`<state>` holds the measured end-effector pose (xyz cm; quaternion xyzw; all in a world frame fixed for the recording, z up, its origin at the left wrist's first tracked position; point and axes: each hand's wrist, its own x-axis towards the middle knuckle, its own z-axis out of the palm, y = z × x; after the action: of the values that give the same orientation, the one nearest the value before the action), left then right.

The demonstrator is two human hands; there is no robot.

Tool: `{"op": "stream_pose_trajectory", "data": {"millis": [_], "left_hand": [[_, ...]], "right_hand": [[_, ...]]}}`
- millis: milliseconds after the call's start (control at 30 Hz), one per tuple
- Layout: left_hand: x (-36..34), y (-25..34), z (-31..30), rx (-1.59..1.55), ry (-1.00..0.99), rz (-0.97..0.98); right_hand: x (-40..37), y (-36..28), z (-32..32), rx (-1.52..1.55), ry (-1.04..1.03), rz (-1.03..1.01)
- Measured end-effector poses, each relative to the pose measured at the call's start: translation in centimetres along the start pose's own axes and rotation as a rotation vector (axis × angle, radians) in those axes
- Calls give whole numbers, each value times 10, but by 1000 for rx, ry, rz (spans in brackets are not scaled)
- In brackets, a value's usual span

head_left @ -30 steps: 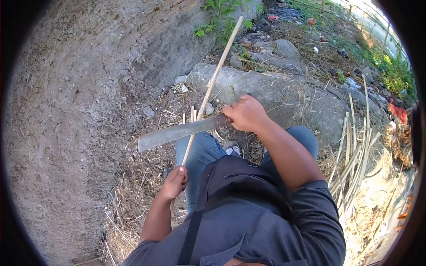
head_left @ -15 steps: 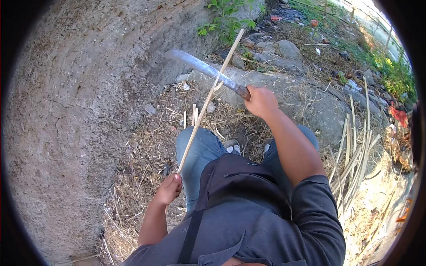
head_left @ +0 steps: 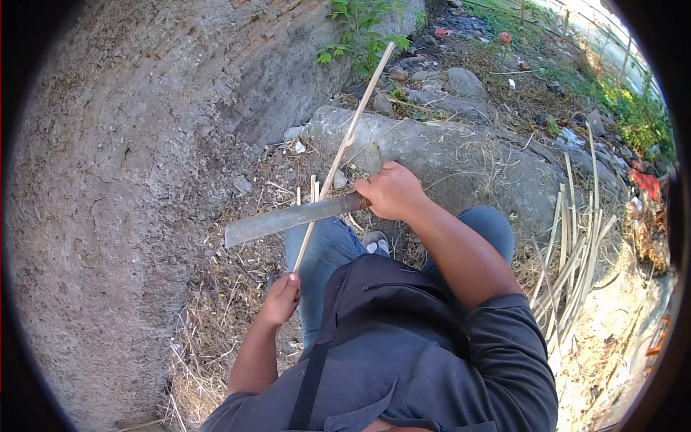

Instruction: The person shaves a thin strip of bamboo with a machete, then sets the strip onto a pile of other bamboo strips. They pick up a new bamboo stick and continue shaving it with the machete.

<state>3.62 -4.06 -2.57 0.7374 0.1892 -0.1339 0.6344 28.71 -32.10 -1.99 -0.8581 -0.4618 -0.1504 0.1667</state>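
Note:
My left hand [head_left: 282, 298] is closed round the lower end of a long pale wooden strip [head_left: 347, 147], just beside my left knee. The strip slants up and away to the right, with a small curl of shaving partway along it. In my right hand [head_left: 391, 191] is the dark handle of a machete [head_left: 284, 220]. Its broad blade points left and crosses over the strip above my left knee, overlapping it in this view. The strip's lower part shows again below the blade.
Several pale strips [head_left: 576, 245] lean in a bundle at the right. A few short strip ends [head_left: 314, 189] stand beyond my left knee. A rough wall [head_left: 129, 187] rises on the left. Ahead lies a large flat stone [head_left: 432, 155], with a leafy plant [head_left: 363, 32] behind it.
My right hand has drawn the machete back toward me, along the strip, and its blade has swung from pointing up-left to slightly down-left. My left hand has barely shifted.

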Motion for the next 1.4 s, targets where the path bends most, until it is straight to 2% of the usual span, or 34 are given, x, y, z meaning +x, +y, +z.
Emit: {"op": "stream_pose_trajectory", "data": {"millis": [67,133,233,333,467,533,633,733,833,900,1000,1100,1200,1300,1333,1400], "left_hand": [[-11,5,-8,6,-19,-27],[-25,4,-25,34,-44,-39],[-32,10,-22,208,46,43],[-28,1,-31,111,21,-48],[-30,-8,-22,1,-29,-80],[-27,-1,-8,-14,-6,-78],[-16,11,1,-48,-44,-65],[-11,11,-1,-55,-39,-45],[-26,12,-21,-84,-118,-86],[-42,14,-33,-62,-105,-115],[-55,33,-34,88,-27,-141],[-44,10,-51,9,-36,-186],[-34,-20,-69,-122,-133,-253],[-26,-34,-58,403,-61,-86],[-25,-32,-51,600,40,44],[-18,-25,-43,699,198,139]], "right_hand": [[-4,34,4,-38,158,40],[-9,61,-10,-68,172,441],[-14,81,-4,73,119,739],[-9,69,-10,126,31,754],[-11,60,-4,260,17,654],[-6,42,-11,230,18,552],[1,17,-2,85,-21,210],[4,7,2,21,23,6],[-6,38,-9,-17,136,99],[-9,66,-17,-70,164,489],[-20,89,-13,17,180,761],[-18,85,-15,-13,134,728],[-17,72,-19,-7,156,715],[-16,70,-22,10,203,657],[-15,70,-23,-5,224,637],[-14,66,-21,-26,264,597]]}}
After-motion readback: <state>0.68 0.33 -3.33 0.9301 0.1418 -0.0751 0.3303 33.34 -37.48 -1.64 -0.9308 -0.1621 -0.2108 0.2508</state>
